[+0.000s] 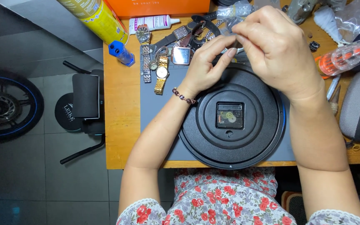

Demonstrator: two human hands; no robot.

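A round black wall clock (213, 137) lies face down on a grey mat (153, 108), its square movement compartment (230, 115) open and showing small gears. Above its far rim, my left hand (207, 66) and my right hand (276, 50) meet. Their fingertips pinch one small dark part (237, 43) between them; what the part is cannot be made out. A bead bracelet (183, 96) circles my left wrist.
Several wristwatches, one gold (161, 75), lie at the mat's far left. A yellow spray can (94, 18), a blue bottle (121, 52), a white tube (153, 21), an orange box (159, 6) and an orange-capped bottle (344, 56) crowd the wooden table (119, 116). A stool (84, 108) stands left.
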